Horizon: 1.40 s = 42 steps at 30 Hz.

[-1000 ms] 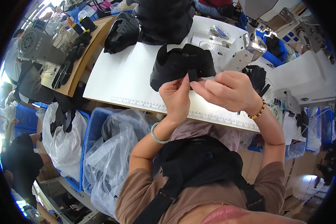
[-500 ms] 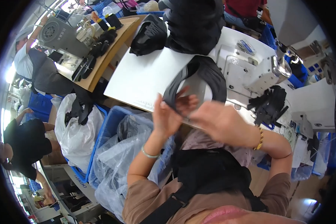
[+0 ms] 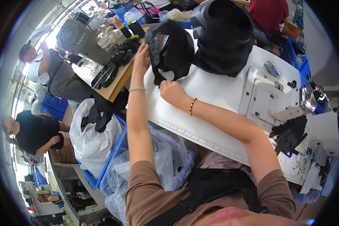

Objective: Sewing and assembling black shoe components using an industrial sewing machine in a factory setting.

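A curved black fabric piece [image 3: 171, 51], lying at the far left end of the white bench [image 3: 214, 124], just short of a tall heap of similar black pieces [image 3: 222, 35]. Gripped at its left edge by the left hand [image 3: 142, 56], fingers curled over the cloth, arm stretched far forward. Pinned near its lower edge by the right hand [image 3: 170, 92], fingers pressed down on fabric and bench top; closed grip or flat press, hard to tell from here. Judged from position alone: piece away from the needle, already at the stacking end, so the sewing on it looks done and only the setting-down and letting-go remain. Neither hand released yet.

Further out: a white sewing machine [image 3: 269, 100] to the right, nothing under its head, a few black scraps [image 3: 290, 133] below it. A printed ruler strip [image 3: 199, 137] along the near edge of the bench. Below the left forearm, clear plastic bags [image 3: 165, 162] bulging from a blue crate [image 3: 109, 160], and beside them a white bag [image 3: 88, 139] with more black pieces. Beyond the bench's left end, a wooden bench [image 3: 118, 81] with thread cones [image 3: 130, 28] and another machine [image 3: 79, 37]. Two other people at the far left, one in grey [image 3: 52, 75], one in black [image 3: 32, 130], both apart from this work.
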{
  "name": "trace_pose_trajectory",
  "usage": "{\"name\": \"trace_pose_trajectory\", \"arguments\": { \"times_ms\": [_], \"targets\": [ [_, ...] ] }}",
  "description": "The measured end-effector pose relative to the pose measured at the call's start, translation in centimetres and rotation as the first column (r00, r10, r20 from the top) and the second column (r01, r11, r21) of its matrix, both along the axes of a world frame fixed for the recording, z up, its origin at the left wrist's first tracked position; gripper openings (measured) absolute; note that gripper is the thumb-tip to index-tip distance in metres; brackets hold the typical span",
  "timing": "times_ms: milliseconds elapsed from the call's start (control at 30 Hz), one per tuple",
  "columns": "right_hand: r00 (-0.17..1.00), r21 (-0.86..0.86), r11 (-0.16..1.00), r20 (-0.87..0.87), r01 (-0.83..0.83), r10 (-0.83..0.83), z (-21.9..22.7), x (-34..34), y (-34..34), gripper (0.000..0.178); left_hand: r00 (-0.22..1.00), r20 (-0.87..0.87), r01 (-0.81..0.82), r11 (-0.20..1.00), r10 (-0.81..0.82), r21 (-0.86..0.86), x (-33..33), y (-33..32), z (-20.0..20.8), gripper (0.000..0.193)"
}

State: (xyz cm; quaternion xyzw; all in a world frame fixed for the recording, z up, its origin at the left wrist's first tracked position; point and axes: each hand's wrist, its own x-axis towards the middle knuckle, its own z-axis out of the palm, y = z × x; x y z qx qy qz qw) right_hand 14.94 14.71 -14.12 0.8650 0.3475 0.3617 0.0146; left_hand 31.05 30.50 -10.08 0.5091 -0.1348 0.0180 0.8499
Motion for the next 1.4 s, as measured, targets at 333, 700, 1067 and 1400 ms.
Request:
{"name": "trace_pose_trajectory", "arguments": {
  "times_ms": [333,700,1067,1400],
  "targets": [
    [0.956,0.227,0.964,-0.226,-0.135,0.187,0.4,-1.7,-4.1,0.05,0.857,0.44,-0.482,0.115,0.266,0.869,6.9,-3.2,-1.1,0.039],
    [0.756,0.299,0.92,-0.531,-0.254,0.382,4.8,-13.7,-14.8,0.033,0.089,0.963,-0.771,0.594,-0.253,0.227,-16.0,-18.0,16.0,0.042],
    [0.555,0.802,0.515,-0.588,0.303,0.588,8.3,-21.1,-21.3,0.03,0.277,0.907,-0.79,0.613,0.318,0.027,-17.8,-17.6,25.4,0.028],
    [0.087,0.722,0.194,-0.333,0.664,0.939,13.1,-24.5,-23.7,0.037,0.951,0.285,-0.098,0.758,-0.12,0.645,-35.6,-22.0,11.5,0.039]
  ]
}}
